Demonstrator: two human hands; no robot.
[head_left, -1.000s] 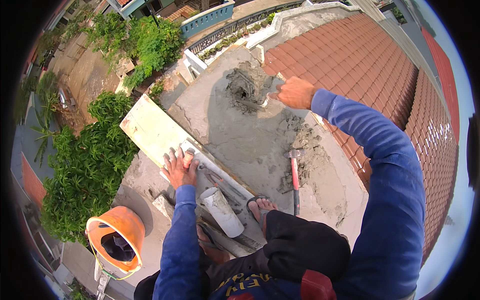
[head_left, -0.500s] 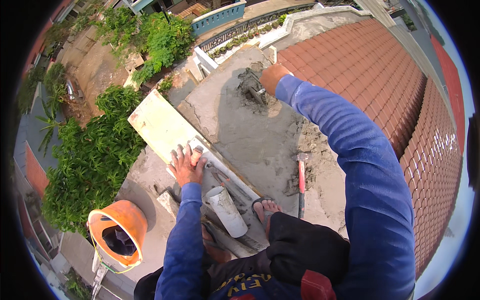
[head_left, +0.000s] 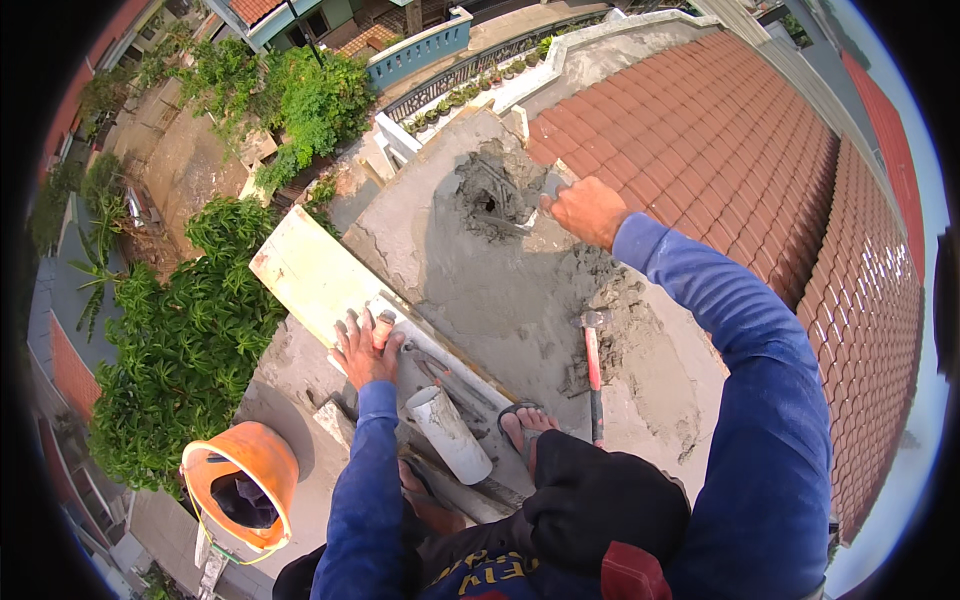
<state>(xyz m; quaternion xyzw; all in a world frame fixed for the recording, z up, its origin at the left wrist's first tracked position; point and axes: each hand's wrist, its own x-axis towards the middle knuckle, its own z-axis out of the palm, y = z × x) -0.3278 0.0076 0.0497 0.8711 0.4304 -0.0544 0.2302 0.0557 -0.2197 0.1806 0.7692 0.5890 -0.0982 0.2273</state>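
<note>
My right hand [head_left: 588, 212] is closed on a trowel, mostly hidden by the fingers; a bit of its grey blade [head_left: 556, 184] shows beside the roof tiles. To its left lies a rough heap of wet mortar [head_left: 478, 208] with a dark hollow in it. Smoother wet mortar [head_left: 480, 290] spreads nearer to me. My left hand [head_left: 362, 352] rests with fingers spread on a pale wooden plank [head_left: 305, 270]. Between its thumb and forefinger stands the orange handle [head_left: 383, 327] of a tool lying on the plank's near end.
A hammer [head_left: 593, 365] with a red and black handle lies by my foot [head_left: 525, 425]. A white pipe piece [head_left: 450, 435] and an orange bucket [head_left: 245, 480] are on the near left. Red roof tiles [head_left: 700, 150] rise on the right. Beyond the left edge, trees [head_left: 190, 320] stand below.
My right hand has drawn back from the mortar heap, toward the right and nearer, with the trowel. The hollow in the heap shows more. My left hand stays on the plank.
</note>
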